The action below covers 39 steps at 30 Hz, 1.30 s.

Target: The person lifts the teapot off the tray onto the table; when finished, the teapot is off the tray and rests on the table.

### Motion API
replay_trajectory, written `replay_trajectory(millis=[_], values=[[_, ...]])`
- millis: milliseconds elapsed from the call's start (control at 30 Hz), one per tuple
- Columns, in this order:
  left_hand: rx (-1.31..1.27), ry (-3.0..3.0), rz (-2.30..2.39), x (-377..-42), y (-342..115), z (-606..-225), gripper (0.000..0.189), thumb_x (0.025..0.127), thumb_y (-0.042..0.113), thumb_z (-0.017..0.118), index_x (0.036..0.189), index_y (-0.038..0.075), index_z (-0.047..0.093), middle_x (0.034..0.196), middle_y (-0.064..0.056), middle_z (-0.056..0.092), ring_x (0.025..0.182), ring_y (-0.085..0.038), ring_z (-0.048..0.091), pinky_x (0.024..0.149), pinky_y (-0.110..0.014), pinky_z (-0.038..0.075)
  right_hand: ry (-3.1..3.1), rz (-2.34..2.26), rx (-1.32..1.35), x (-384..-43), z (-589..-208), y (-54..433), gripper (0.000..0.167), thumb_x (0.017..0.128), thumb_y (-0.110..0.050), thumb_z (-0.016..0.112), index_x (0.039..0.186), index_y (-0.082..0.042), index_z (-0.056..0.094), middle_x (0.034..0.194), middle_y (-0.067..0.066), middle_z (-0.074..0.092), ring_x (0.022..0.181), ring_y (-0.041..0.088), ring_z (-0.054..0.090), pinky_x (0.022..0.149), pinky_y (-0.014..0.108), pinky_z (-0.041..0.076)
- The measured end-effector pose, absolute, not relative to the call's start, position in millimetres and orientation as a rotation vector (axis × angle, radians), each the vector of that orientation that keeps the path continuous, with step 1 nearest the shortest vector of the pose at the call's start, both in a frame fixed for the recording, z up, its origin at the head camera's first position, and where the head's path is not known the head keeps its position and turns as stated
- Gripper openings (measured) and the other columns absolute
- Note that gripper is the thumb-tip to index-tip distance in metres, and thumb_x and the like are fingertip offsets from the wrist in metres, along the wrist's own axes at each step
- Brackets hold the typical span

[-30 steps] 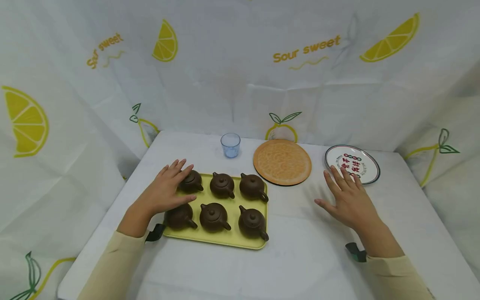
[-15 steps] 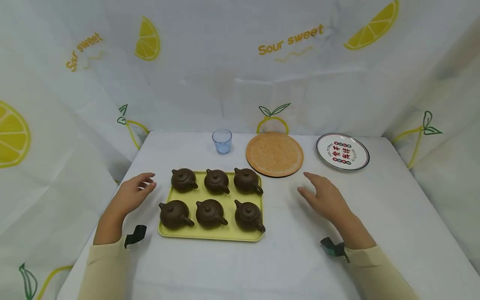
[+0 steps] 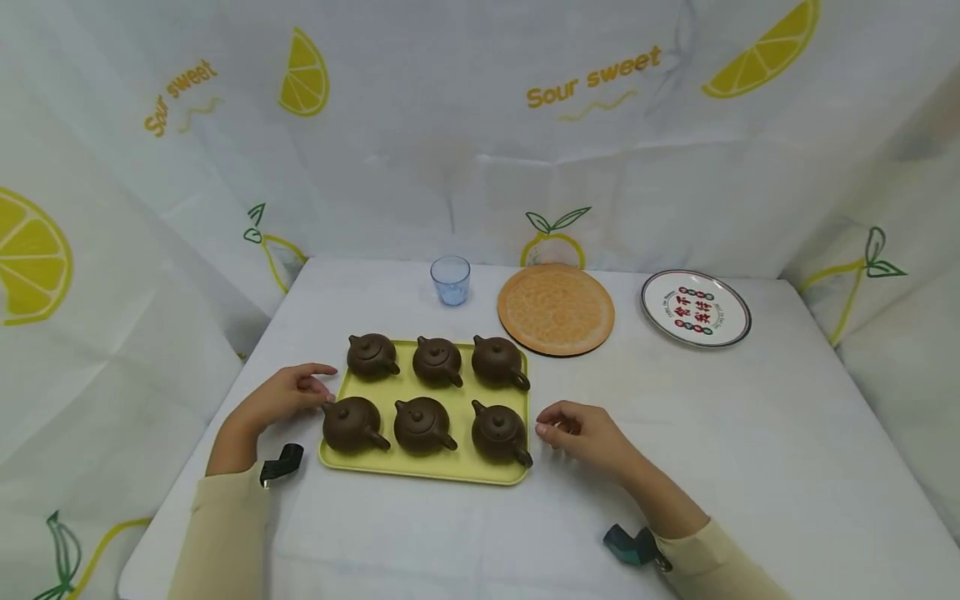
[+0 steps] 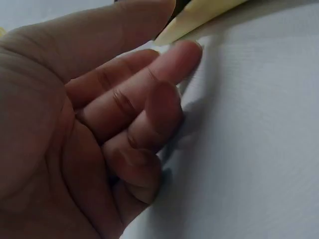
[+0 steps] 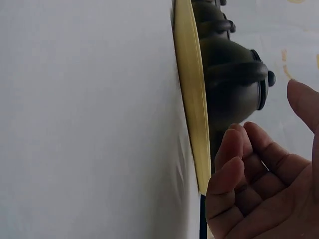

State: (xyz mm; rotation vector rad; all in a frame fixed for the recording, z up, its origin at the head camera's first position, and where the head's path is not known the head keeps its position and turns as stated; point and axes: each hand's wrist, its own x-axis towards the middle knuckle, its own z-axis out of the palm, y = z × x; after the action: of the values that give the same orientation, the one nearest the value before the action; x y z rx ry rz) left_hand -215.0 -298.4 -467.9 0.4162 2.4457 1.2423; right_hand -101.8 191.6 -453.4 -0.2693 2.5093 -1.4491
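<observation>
A yellow tray (image 3: pixel 461 404) holds several dark brown teapots in two rows. My left hand (image 3: pixel 281 396) is at the tray's left edge, beside the front-left teapot (image 3: pixel 351 427). In the left wrist view its fingers (image 4: pixel 144 89) are loosely bent with nothing between them, close to the yellow tray edge (image 4: pixel 204 17); contact is not clear. To the right of the tray, my right hand (image 3: pixel 592 433) sits near the front-right teapot (image 3: pixel 498 435). Its fingers (image 5: pixel 274 154) are half curled and hold nothing, a small distance from the tray's side (image 5: pixel 192 89).
Behind the tray stands a blue clear glass (image 3: pixel 451 283). An orange-brown round board (image 3: pixel 557 310) lies to the glass's right, and a white plate (image 3: pixel 696 329) with red lettering lies farther right. A white cloth with lemon prints hangs at the table's back and sides.
Both hands have come down to the tray's two sides. The right hand moved left and nearer the body, while the left, earlier over the teapots, went out to the left edge. The tray has not visibly moved.
</observation>
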Motion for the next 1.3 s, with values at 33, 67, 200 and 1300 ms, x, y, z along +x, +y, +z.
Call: replay_trajectory(millis=[33,67,200,1300], values=[[0.425,2.428,1.258,-215,-298,-470,0.047,0.089,0.005,0.066,0.132,-0.006,0.052,0.087,-0.006,0.069,0.080,-0.019,0.065,0.072,-0.027,0.050,2.502,-1.429,-0.300,-100,-454,188,0.027,0.090,-0.035,0.069,0.101,-0.010,0.068,0.078,0.003,0.063,0.066,0.019,0.057,0.054,0.030,0.048],[0.438,2.413,1.270,-216,-298,-472,0.047,0.089,0.003,0.065,0.133,-0.006,0.051,0.088,-0.007,0.069,0.080,-0.018,0.065,0.073,-0.027,0.051,2.498,-1.410,-0.332,-98,-454,185,0.026,0.089,-0.036,0.070,0.098,-0.012,0.068,0.077,0.001,0.063,0.065,0.018,0.057,0.054,0.030,0.048],[0.448,2.358,1.323,-217,-296,-477,0.047,0.087,-0.005,0.061,0.133,-0.009,0.050,0.089,-0.010,0.068,0.082,-0.016,0.064,0.074,-0.026,0.050,2.473,-1.364,-0.433,-94,-457,175,0.021,0.088,-0.036,0.071,0.090,-0.015,0.068,0.075,-0.004,0.063,0.063,0.013,0.058,0.054,0.029,0.048],[0.469,2.319,1.365,-220,-298,-481,0.049,0.088,-0.001,0.063,0.133,-0.010,0.049,0.091,-0.013,0.066,0.082,-0.012,0.061,0.074,-0.022,0.047,2.644,-1.395,-0.205,-98,-435,241,0.014,0.099,-0.015,0.058,0.101,-0.003,0.064,0.094,0.009,0.068,0.085,0.018,0.068,0.077,0.032,0.054]])
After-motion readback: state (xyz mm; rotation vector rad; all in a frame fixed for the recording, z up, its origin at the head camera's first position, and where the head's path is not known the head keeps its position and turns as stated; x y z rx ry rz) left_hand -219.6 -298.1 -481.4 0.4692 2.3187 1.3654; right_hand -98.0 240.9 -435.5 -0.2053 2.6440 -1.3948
